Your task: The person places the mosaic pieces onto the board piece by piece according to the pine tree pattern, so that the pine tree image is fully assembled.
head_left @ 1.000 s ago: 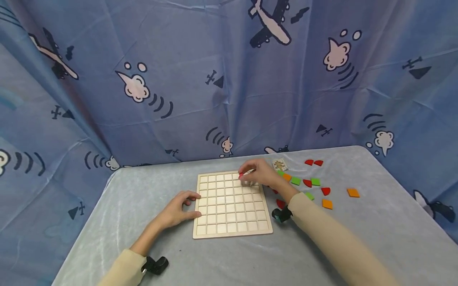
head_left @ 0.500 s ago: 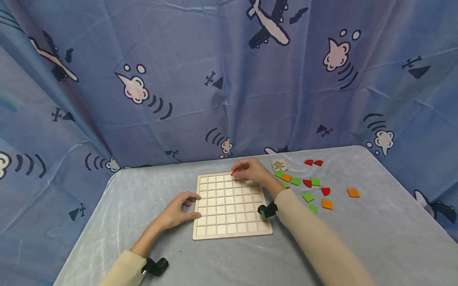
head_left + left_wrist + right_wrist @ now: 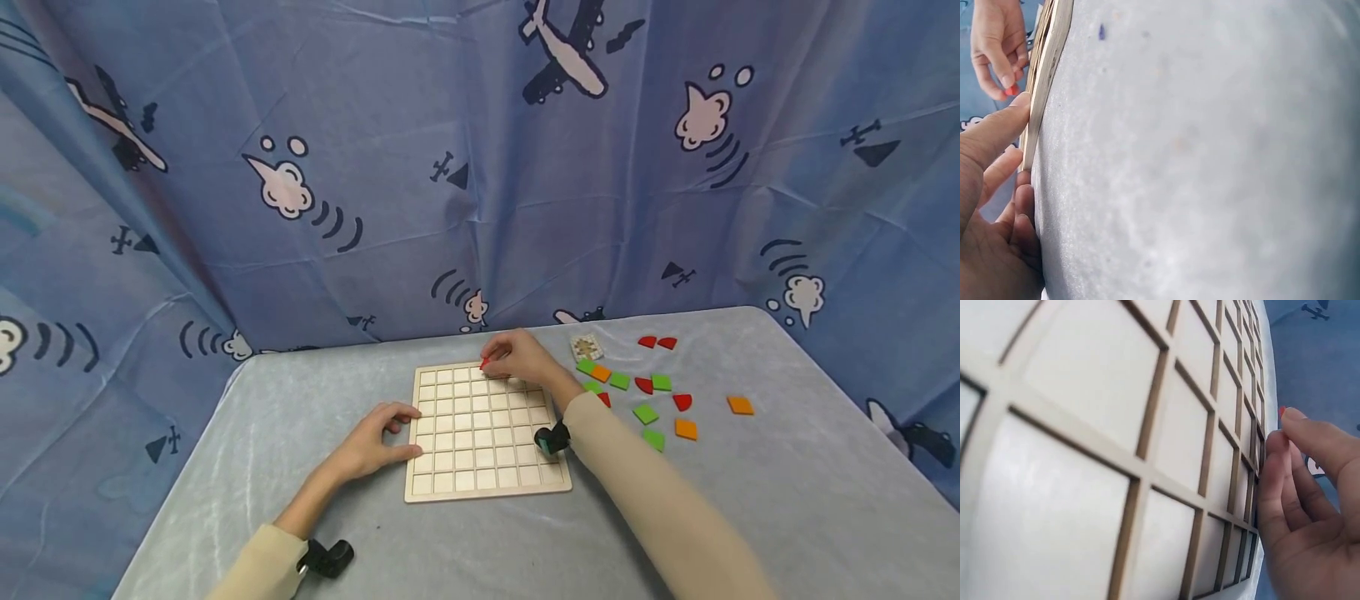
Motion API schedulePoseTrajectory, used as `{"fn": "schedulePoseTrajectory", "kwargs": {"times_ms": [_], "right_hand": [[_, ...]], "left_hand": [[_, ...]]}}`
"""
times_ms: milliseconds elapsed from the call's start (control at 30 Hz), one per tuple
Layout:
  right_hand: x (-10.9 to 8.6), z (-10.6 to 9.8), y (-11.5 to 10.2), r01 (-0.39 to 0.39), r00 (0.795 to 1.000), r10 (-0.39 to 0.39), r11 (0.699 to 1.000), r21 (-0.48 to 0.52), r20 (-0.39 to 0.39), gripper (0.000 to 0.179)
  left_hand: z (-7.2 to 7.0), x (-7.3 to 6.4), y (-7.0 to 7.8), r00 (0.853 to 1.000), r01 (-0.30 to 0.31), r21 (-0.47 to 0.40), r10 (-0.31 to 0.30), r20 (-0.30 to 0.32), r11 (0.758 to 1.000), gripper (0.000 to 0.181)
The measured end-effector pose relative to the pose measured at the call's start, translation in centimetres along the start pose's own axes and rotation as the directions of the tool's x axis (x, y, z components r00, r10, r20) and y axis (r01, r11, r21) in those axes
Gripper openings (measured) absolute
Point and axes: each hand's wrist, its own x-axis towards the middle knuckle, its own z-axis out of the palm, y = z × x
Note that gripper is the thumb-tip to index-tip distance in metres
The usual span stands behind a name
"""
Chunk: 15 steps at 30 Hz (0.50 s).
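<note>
A square wooden grid board point(image 3: 474, 435) lies on the table, its pale cells divided by thin ridges. At its left edge rests my left hand point(image 3: 377, 440), thumb and forefinger apart and touching the rim. In the left wrist view, the fingers point(image 3: 1002, 134) of that hand lie along the board's side point(image 3: 1047, 75). My right hand point(image 3: 519, 358) is over the board's far edge and pinches a small red piece point(image 3: 484, 363) between thumb and fingertips. Only a red tip point(image 3: 1282, 411) of it shows in the right wrist view; the rest is hidden by the fingers.
Right of the board lie several loose flat pieces: green squares point(image 3: 645, 414), orange squares point(image 3: 740, 405) and red quarter-circles point(image 3: 682, 402). A small patterned tile point(image 3: 587, 347) is near the table's back edge. A blue printed curtain point(image 3: 390, 167) hangs behind.
My right hand has moved left along the board's far edge with the red piece, slowing in the last half second. More loose pieces show behind the arm. My left hand has stayed put.
</note>
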Motion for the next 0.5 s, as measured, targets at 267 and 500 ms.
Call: {"fn": "schedulePoseTrajectory", "kwargs": {"times_ms": [267, 500], "right_hand": [[1.0, 0.9, 0.3, 0.007, 1.000, -0.007, 0.998, -0.066, -0.001, 0.018], [1.2, 1.3, 0.0, -0.033, 0.999, 0.034, 0.994, -0.107, 0.007, 0.017]], "left_hand": [[-0.1, 0.0, 0.2, 1.000, 0.002, -0.007, -0.002, 0.004, 1.000, 0.048], [-0.1, 0.1, 0.0, 1.000, -0.014, -0.009, 0.014, 0.009, 1.000, 0.048]]}}
